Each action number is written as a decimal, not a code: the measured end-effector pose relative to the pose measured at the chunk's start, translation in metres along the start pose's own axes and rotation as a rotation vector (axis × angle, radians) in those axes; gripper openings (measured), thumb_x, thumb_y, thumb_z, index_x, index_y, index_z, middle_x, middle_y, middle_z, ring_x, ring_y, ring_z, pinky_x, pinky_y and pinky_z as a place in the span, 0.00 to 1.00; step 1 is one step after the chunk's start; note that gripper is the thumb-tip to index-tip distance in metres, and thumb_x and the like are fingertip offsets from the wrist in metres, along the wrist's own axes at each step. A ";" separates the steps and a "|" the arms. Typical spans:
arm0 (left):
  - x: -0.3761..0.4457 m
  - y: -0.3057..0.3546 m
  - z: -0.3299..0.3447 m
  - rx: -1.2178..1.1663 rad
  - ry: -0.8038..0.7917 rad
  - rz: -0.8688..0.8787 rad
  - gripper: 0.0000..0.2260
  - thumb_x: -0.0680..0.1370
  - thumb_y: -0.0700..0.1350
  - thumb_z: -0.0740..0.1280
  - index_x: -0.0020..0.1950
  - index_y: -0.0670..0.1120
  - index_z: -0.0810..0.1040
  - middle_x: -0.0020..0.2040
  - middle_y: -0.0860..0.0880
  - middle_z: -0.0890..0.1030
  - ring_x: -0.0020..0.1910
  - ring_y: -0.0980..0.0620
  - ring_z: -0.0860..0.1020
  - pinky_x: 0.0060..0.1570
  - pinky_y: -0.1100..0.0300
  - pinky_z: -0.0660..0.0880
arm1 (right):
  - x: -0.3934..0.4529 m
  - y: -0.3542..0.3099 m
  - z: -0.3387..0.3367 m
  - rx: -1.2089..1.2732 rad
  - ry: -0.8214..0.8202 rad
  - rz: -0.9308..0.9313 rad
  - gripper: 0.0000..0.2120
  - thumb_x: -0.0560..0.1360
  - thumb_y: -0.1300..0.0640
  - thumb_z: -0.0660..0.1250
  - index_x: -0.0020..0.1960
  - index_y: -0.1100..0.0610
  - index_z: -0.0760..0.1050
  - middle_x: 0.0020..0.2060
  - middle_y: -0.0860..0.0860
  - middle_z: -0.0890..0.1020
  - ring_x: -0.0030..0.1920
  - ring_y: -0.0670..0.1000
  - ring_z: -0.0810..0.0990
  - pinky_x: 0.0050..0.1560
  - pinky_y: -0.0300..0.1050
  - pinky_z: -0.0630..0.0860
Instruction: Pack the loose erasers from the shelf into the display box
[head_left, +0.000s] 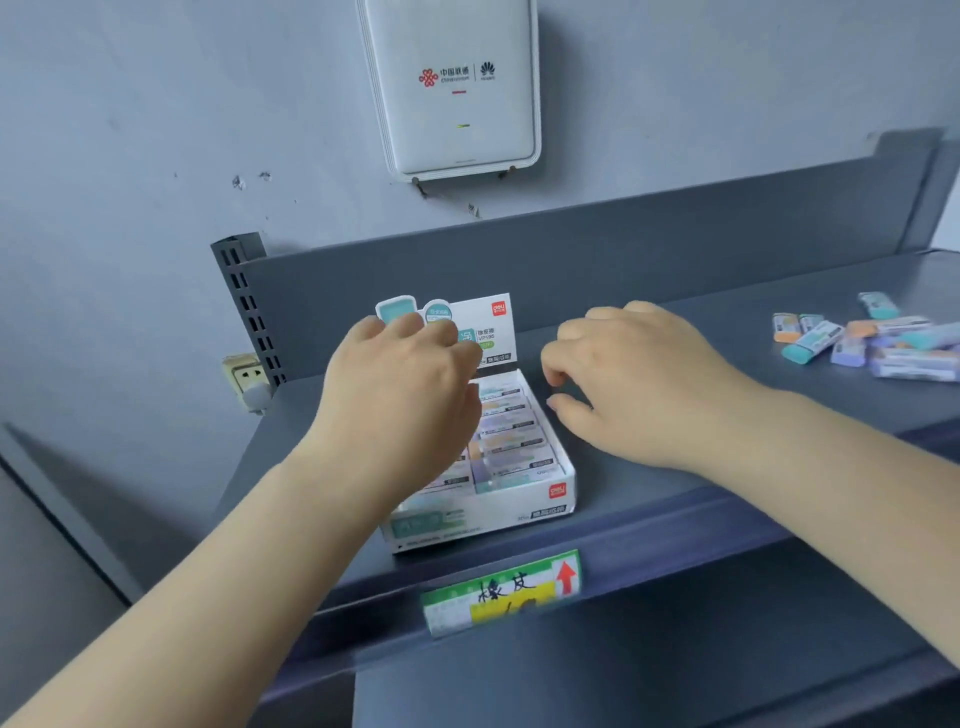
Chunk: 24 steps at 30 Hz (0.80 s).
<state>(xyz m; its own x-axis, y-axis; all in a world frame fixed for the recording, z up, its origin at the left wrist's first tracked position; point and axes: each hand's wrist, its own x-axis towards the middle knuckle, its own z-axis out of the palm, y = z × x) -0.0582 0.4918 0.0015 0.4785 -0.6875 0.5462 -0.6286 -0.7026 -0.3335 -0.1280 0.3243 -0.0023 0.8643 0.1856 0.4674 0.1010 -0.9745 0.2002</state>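
Note:
A white display box (488, 512) with an upright header card stands on the grey shelf (649, 467), and rows of wrapped erasers (511, 441) fill its right side. My left hand (400, 384) hovers over the box's left half with fingers spread, hiding what lies under it. My right hand (639, 384) rests on the shelf just right of the box, fingers curled loosely, nothing visible in it. A pile of several loose erasers (872, 340), teal, orange and purple, lies at the far right of the shelf.
A white router box (452, 88) hangs on the wall above. The shelf's back panel (571, 260) rises behind the box, with a slotted upright (249, 306) and a wall socket (247, 374) at left. A green-yellow price label (501, 592) sits on the shelf's front edge.

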 end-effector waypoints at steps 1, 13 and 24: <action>0.003 0.009 -0.001 0.028 -0.001 0.006 0.07 0.66 0.46 0.63 0.33 0.47 0.79 0.29 0.51 0.78 0.30 0.45 0.76 0.31 0.58 0.68 | -0.004 0.005 -0.001 -0.016 -0.006 0.002 0.11 0.76 0.50 0.55 0.52 0.53 0.74 0.47 0.47 0.77 0.51 0.52 0.73 0.50 0.46 0.66; 0.061 0.173 -0.001 -0.252 -0.007 0.022 0.13 0.77 0.52 0.58 0.59 0.51 0.73 0.53 0.53 0.77 0.55 0.51 0.74 0.49 0.60 0.67 | -0.106 0.131 -0.018 -0.024 -0.037 0.062 0.10 0.76 0.50 0.57 0.51 0.53 0.73 0.47 0.48 0.77 0.51 0.53 0.73 0.47 0.47 0.65; 0.136 0.273 0.011 -0.416 -0.101 0.054 0.11 0.76 0.51 0.60 0.57 0.52 0.74 0.54 0.54 0.77 0.53 0.51 0.74 0.43 0.62 0.65 | -0.177 0.252 -0.023 0.158 -0.047 0.322 0.03 0.72 0.50 0.62 0.44 0.47 0.74 0.45 0.44 0.79 0.50 0.49 0.77 0.45 0.43 0.72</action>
<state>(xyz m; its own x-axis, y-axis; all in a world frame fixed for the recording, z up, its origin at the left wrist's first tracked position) -0.1581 0.2052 -0.0235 0.4828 -0.7501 0.4520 -0.8380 -0.5456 -0.0103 -0.2662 0.0484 -0.0150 0.8857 -0.1365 0.4437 -0.1086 -0.9902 -0.0878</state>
